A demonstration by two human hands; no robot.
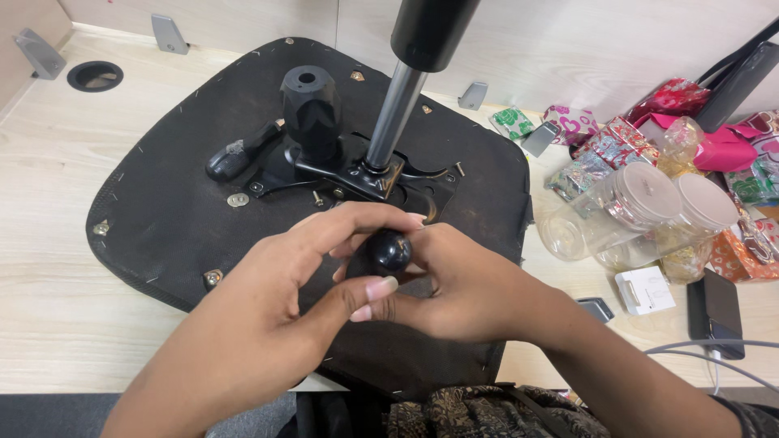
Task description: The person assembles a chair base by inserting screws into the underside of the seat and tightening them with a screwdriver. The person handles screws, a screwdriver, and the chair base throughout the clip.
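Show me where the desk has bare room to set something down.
Bare wood lies left of the upturned chair seat, between the round cable hole and the near edge. A narrow strip runs behind the seat along the wall. Right of it is crowded: plastic jars, wrapped sweets, white charger, dark phone.

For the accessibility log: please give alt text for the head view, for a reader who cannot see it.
Both hands, left hand and right hand, grip a black round knob above an upturned black chair seat on a wooden desk. The seat's metal mechanism and gas cylinder stand behind; clear jars and wrapped sweets lie right.
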